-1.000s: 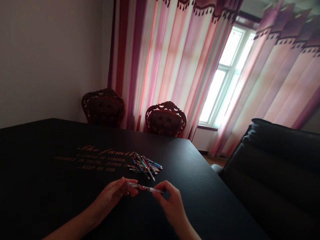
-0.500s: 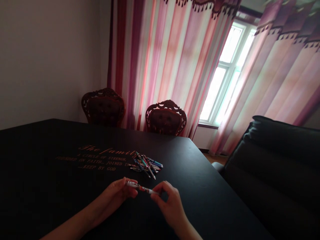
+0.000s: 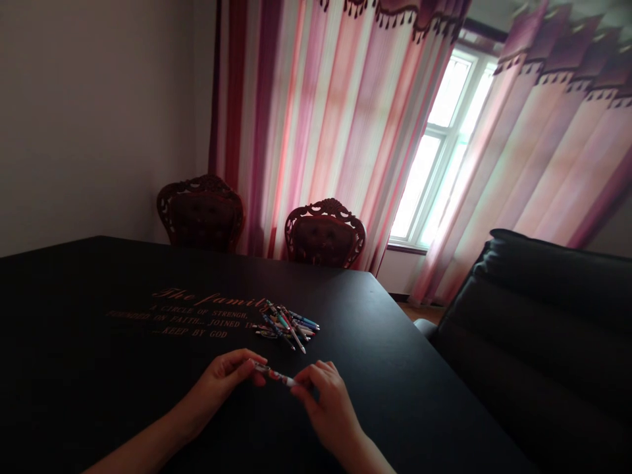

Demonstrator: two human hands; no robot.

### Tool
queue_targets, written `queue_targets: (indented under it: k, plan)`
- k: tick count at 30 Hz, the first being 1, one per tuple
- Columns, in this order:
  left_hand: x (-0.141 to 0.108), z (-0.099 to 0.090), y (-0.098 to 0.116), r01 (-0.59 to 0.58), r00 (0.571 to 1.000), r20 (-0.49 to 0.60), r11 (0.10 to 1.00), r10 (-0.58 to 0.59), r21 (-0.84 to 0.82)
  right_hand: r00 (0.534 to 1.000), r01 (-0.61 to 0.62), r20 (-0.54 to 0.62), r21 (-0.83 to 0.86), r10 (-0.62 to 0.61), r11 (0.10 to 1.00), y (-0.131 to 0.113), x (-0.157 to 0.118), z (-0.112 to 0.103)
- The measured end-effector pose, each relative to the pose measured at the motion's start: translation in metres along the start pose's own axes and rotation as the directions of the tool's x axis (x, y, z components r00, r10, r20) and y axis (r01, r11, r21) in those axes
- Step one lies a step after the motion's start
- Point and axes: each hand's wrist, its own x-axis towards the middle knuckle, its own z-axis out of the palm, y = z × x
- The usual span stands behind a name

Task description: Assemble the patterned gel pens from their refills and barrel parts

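A pen (image 3: 275, 375) with a white, red and dark pattern is held between both hands above the near part of the table. My left hand (image 3: 228, 374) is closed on its left end, thumb and fingers pinching it. My right hand (image 3: 323, 395) pinches the white right end between thumb and fingers. Just beyond the hands, a loose pile of several pens (image 3: 289, 326) lies crisscrossed on the black table, over the end of the printed lettering. The pen's two tips are hidden by fingers.
The black table (image 3: 395, 368) carries gold lettering (image 3: 197, 309) on its left half. Two carved chairs (image 3: 201, 214) (image 3: 324, 237) stand behind its far edge. To the right is a dark leather sofa (image 3: 533, 316). Striped curtains hang by a window.
The fingers of my left hand have curled further over the pen's left end, where a clear part showed before. My right hand has shifted slightly left. The pile looks unchanged.
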Motion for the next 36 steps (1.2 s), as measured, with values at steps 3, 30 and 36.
queue_targets:
  k: [3,30,36]
  plan:
    - [0.002,-0.002,-0.005,0.004,1.000,-0.008,0.999,-0.004,0.039,1.000,0.010,-0.025,-0.016,-0.011,1.000,-0.002,0.004,-0.004]
    - [0.004,0.005,0.005,0.050,0.989,0.112,0.925,-0.099,0.376,0.842,-0.530,-0.377,-0.450,0.385,0.719,0.090,-0.199,-0.146]
    - [0.004,0.005,0.008,0.064,0.986,0.117,0.921,-0.117,0.383,0.853,-0.503,-0.450,-0.579,0.263,0.642,0.094,-0.209,-0.153]
